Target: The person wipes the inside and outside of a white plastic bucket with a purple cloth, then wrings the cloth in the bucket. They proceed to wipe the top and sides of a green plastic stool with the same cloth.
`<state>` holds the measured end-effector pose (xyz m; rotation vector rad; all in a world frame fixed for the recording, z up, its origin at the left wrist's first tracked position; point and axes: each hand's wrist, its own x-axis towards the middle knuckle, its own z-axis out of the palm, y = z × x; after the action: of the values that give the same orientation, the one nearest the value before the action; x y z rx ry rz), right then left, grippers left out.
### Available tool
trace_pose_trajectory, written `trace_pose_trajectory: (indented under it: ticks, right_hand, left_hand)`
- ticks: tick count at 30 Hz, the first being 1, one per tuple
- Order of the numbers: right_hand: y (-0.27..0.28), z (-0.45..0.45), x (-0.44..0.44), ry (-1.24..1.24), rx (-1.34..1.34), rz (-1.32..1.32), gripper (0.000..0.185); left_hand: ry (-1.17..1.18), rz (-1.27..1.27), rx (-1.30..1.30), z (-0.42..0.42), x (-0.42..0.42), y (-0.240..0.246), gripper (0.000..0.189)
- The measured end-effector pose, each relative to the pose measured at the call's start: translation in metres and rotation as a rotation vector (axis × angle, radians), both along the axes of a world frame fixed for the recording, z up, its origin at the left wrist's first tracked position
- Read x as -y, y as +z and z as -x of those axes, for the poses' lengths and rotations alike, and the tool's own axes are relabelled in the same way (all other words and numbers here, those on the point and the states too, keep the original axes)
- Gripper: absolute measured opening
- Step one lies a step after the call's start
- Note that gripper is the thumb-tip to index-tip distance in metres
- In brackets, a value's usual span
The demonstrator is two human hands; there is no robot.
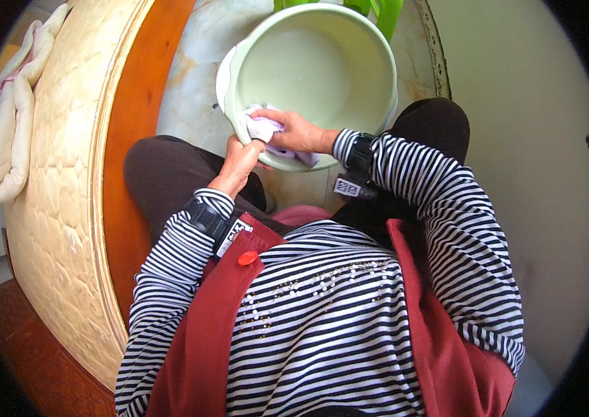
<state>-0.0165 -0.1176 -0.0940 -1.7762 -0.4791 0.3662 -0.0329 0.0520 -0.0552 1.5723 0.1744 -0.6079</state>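
A pale green plastic basin (315,68) is tilted between my knees, its open side facing me. My left hand (240,160) grips the basin's near left rim, with the thumb over the edge and some fingers hidden behind the wall. A light purple cloth (264,126) is bunched in my right hand (294,130), pressed against the inner wall close to that same rim. Part of the cloth hangs along the wall below my right hand. The inside of the basin looks smooth, with no other object in it.
On the left stands a bed with a quilted cream mattress (60,208) and an orange-brown wooden side rail (135,88). A folded cream quilt (10,140) lies on it. Behind the basin is a bright green plastic object (389,15). A pale wall (513,104) rises at right above marbled floor tiles (195,88).
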Motion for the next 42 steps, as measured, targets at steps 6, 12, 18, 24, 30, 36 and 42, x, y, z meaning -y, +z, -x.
trace_pose_trajectory:
  ticks: [6,12,18,24,30,36,42]
  right_hand:
    - [-0.013,0.003,0.031,0.006,0.256,0.787,0.057]
    - [0.001,0.016,-0.019,-0.281,-0.252,0.040,0.051]
    - [0.006,0.003,-0.020,-0.139,0.125,0.007,0.053]
    - [-0.016,-0.018,0.030,0.010,0.639,0.770,0.054]
    - [-0.023,-0.055,0.072,-0.740,0.478,0.672,0.048]
    - [-0.032,-0.096,0.057,-0.902,0.090,0.040,0.076]
    - [0.017,-0.068,-0.030,-0.642,0.010,-0.221,0.067]
  left_hand:
    - [0.098,0.079,0.051,0.000,0.000,-0.003,0.037]
    - [0.070,0.085,0.039,0.001,0.003,-0.007,0.038]
    - [0.052,0.172,-0.078,0.002,0.000,-0.002,0.039]
    - [0.051,0.155,-0.111,0.001,-0.001,0.003,0.037]
    - [0.032,0.183,-0.107,0.006,0.003,0.007,0.036]
    - [-0.107,0.131,-0.115,0.011,0.005,0.007,0.037]
    - [-0.169,0.097,-0.078,0.011,0.001,0.006,0.039]
